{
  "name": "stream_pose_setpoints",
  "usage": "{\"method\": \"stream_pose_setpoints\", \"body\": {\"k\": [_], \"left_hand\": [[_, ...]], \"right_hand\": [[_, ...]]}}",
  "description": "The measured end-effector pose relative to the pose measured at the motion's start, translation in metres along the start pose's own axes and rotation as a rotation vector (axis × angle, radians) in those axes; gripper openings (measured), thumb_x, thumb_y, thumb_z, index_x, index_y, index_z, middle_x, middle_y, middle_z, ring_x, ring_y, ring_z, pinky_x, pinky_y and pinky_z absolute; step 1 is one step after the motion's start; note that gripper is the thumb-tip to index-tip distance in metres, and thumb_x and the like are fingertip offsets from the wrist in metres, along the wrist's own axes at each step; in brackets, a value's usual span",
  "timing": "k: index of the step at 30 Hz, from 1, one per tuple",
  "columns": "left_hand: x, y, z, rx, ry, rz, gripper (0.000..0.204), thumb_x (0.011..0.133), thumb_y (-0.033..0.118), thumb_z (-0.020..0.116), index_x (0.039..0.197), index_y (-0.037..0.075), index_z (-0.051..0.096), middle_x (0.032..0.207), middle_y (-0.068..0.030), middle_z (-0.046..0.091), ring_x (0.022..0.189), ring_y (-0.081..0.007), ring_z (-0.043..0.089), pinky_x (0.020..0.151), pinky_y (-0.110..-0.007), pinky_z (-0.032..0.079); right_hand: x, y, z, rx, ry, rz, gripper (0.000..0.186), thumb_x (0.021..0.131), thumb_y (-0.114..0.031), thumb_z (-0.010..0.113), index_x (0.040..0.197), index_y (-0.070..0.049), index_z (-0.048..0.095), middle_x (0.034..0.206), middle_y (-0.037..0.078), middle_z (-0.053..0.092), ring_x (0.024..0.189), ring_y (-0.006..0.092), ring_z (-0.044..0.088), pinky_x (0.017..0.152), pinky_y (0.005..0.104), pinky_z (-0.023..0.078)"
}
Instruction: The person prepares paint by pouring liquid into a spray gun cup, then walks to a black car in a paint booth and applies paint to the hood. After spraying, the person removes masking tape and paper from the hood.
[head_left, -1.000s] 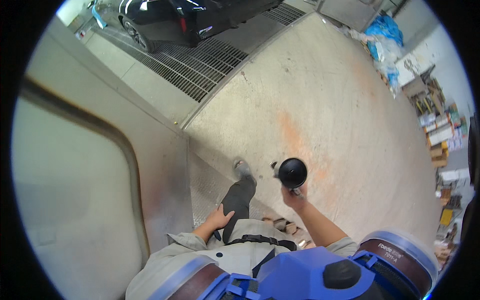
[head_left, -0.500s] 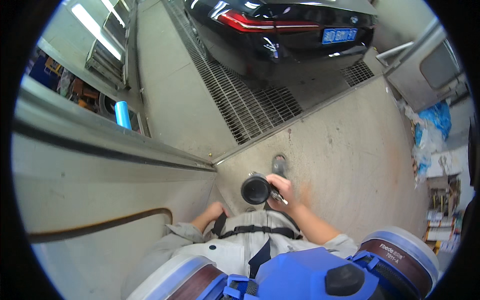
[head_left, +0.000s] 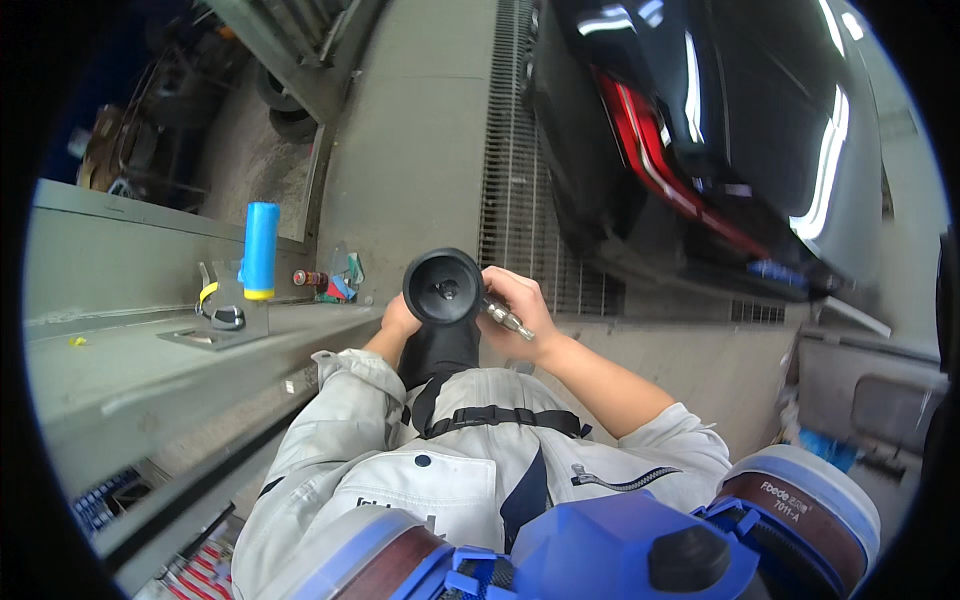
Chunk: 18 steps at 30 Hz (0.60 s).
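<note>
In front of my waist, my right hand (head_left: 518, 305) is closed around a spray gun. Its round black cup (head_left: 443, 288) faces up with the open-looking rim toward me, and a metal fitting (head_left: 510, 318) sticks out beneath my fingers. My left hand (head_left: 400, 317) is at the left side of the cup, close against it. Its fingers are hidden behind the cup, so I cannot see whether they touch or grip the gun.
On the left, a metal ledge (head_left: 110, 330) carries a blue cylinder (head_left: 260, 248), a small can (head_left: 310, 278) and some scraps. Ahead to the right stands a black car (head_left: 700, 130), next to a floor grating (head_left: 510, 170). A blue respirator (head_left: 600, 550) fills the lower edge.
My view has turned left, so the car has swung right and the ledge has come closer. My left hand has risen from my waist to the cup. My right hand keeps the spray gun.
</note>
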<state>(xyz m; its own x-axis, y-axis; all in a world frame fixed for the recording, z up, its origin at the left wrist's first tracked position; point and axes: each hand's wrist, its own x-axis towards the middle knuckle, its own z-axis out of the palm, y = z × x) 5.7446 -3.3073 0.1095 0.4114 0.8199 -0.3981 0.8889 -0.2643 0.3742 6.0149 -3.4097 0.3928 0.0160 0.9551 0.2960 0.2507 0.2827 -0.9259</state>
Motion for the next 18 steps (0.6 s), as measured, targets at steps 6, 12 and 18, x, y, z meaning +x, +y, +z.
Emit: {"method": "stream_pose_setpoints", "body": {"k": [6, 12, 18], "left_hand": [[0.161, -0.064, -0.08, -0.226, 0.078, -0.299, 0.042, 0.087, 0.038, 0.082, 0.113, 0.008, 0.072, 0.111, -0.0195, 0.076, 0.106, -0.0369, 0.074, 0.094, -0.046, 0.058], [0.247, -0.104, -0.185, -0.715, 0.154, -0.64, 0.036, 0.092, 0.036, 0.079, 0.107, 0.004, 0.073, 0.104, -0.014, 0.078, 0.093, -0.0262, 0.074, 0.084, -0.042, 0.059], [0.29, -0.167, -0.205, -1.499, 0.201, -0.993, 0.045, 0.099, 0.044, 0.071, 0.132, 0.014, 0.063, 0.113, -0.0044, 0.073, 0.097, -0.0211, 0.073, 0.077, -0.035, 0.06]], "right_hand": [[0.196, 0.05, -0.016, -0.017, -0.022, 0.025, 0.04, 0.073, 0.01, 0.064, 0.113, 0.001, 0.066, 0.097, 0.014, 0.068, 0.08, 0.0232, 0.069, 0.073, 0.0332, 0.055], [0.369, 0.086, -0.05, 0.111, 0.121, 0.244, 0.028, 0.084, 0.011, 0.056, 0.108, 0.0, 0.065, 0.095, 0.003, 0.068, 0.083, 0.0092, 0.062, 0.076, 0.0264, 0.052], [0.502, 0.153, -0.073, 0.166, 0.186, 0.332, 0.026, 0.088, 0.01, 0.052, 0.112, 0.001, 0.057, 0.104, 0.009, 0.07, 0.087, 0.0108, 0.062, 0.074, 0.0247, 0.051]]}}
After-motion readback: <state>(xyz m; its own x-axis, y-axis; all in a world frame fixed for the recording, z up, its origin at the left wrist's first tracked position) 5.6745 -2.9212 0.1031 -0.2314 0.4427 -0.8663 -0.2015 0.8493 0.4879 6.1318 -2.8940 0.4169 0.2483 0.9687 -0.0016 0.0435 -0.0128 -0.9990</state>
